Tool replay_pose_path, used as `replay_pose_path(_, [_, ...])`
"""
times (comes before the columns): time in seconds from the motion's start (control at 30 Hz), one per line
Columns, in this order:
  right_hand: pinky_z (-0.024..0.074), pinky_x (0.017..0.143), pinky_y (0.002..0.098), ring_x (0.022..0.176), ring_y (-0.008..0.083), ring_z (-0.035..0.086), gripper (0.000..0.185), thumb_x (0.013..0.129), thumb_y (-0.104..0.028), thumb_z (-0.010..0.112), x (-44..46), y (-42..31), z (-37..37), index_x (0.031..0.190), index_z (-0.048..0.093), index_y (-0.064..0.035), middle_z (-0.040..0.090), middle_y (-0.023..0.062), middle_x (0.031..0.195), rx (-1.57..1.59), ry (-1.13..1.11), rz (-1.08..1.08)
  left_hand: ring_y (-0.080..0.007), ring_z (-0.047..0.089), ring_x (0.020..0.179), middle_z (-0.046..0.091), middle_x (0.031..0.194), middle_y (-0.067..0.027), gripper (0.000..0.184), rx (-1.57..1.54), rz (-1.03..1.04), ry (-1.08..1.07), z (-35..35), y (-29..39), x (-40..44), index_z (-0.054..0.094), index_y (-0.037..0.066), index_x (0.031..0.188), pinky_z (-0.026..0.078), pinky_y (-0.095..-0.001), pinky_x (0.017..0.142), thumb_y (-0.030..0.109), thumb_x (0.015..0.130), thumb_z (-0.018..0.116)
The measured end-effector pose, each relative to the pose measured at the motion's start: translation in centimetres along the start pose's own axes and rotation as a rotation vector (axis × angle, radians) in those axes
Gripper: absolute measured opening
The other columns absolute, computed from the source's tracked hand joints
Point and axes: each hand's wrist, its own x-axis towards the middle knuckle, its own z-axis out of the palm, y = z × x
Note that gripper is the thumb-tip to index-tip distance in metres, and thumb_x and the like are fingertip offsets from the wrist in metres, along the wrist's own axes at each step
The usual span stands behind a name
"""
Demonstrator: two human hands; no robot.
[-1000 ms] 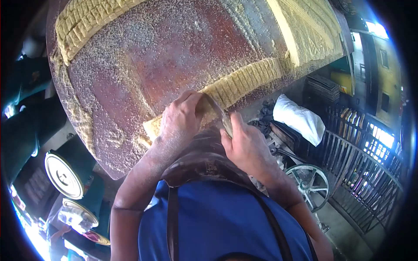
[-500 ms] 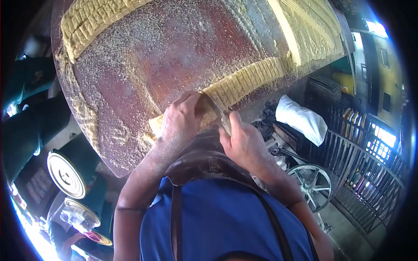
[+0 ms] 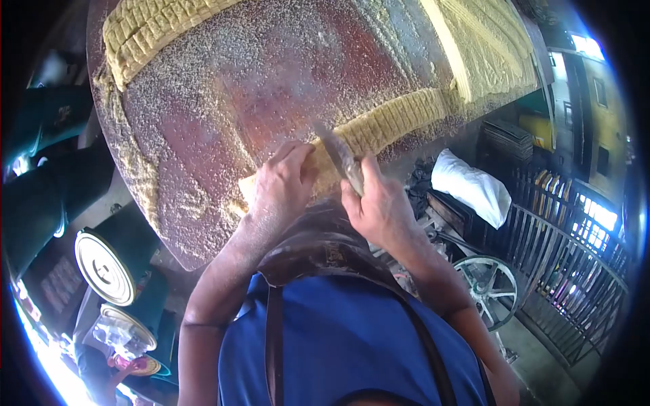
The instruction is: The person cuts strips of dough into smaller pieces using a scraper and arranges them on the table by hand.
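Observation:
A long strip of yellow dough-like material (image 3: 396, 118), scored crosswise into narrow pieces toward the right, lies along the near edge of the reddish-brown table. My left hand (image 3: 281, 179) rests on the strip's left part, its fingers bent over and gripping it. Closed around a knife's handle is my right hand (image 3: 382, 203). The knife (image 3: 340, 157) has its slightly blurred blade pointing up and left across the strip, just right of my left fingertips. Whether the blade touches the strip cannot be told.
Crumbs cover the table (image 3: 271, 88). Another scored strip (image 3: 156, 30) lies top left, a ridged yellow slab (image 3: 487, 47) top right. A white sack (image 3: 470, 186), spoked wheel (image 3: 485, 291) and metal railing (image 3: 562, 250) are right. Round lids (image 3: 105, 267) and a person's arm (image 3: 122, 369) are lower left.
The knife blade has shifted slightly and now shows broader and blurred. My left hand keeps its hold on the strip. The view has moved a little, and the table appears farther right.

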Motion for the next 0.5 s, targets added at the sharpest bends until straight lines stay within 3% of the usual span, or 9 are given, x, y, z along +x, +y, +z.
replay_pose_path(0.13, [0.0528, 0.067, 0.0576, 0.075, 0.0493, 0.067, 0.028, 0.093, -0.018, 0.061, -1.6, -0.6, 0.3, 0.106, 0.044, 0.0, 0.065, 0.0283, 0.075, -0.088, -0.072, 0.042, -0.0313, 0.073, 0.09, 0.069, 0.11, -0.015, 0.033, 0.049, 0.063, 0.001, -0.3, -0.3, 0.3, 0.067, 0.0, 0.111, 0.059, -0.0386, 0.076, 0.003, 0.079, 0.076])
replay_pose_path(0.23, [0.0501, 0.058, 0.055, 0.07, 0.05, 0.064, 0.03, 0.093, -0.016, 0.062, -0.7, -0.8, 0.8, 0.106, 0.043, 0.0037, 0.061, 0.0288, 0.071, -0.115, -0.087, 0.034, -0.0331, 0.073, 0.088, 0.07, 0.108, -0.0157, 0.031, 0.027, 0.043, 0.009, 0.1, -0.6, 0.1, 0.067, 0.0, 0.11, 0.059, -0.0386, 0.075, 0.002, 0.08, 0.075])
replay_pose_path(0.3, [0.0529, 0.072, 0.0569, 0.081, 0.0509, 0.066, 0.028, 0.089, -0.01, 0.063, 2.3, 0.5, 3.5, 0.107, 0.044, 0.0001, 0.067, 0.0289, 0.081, -0.053, -0.075, 0.033, -0.0331, 0.073, 0.087, 0.069, 0.108, -0.0159, 0.03, 0.032, 0.036, 0.002, 0.1, -1.0, 0.4, 0.067, 0.0, 0.11, 0.059, -0.0384, 0.075, 0.002, 0.08, 0.074])
replay_pose_path(0.5, [0.0537, 0.073, 0.0556, 0.082, 0.0485, 0.068, 0.031, 0.089, -0.011, 0.063, 2.8, -0.4, 2.5, 0.108, 0.042, 0.0006, 0.066, 0.0295, 0.082, -0.107, -0.052, 0.034, -0.0329, 0.073, 0.09, 0.069, 0.109, -0.0167, 0.03, 0.024, 0.081, 0.054, -0.3, -0.8, -0.2, 0.067, 0.0, 0.111, 0.059, -0.0381, 0.075, 0.001, 0.082, 0.071])
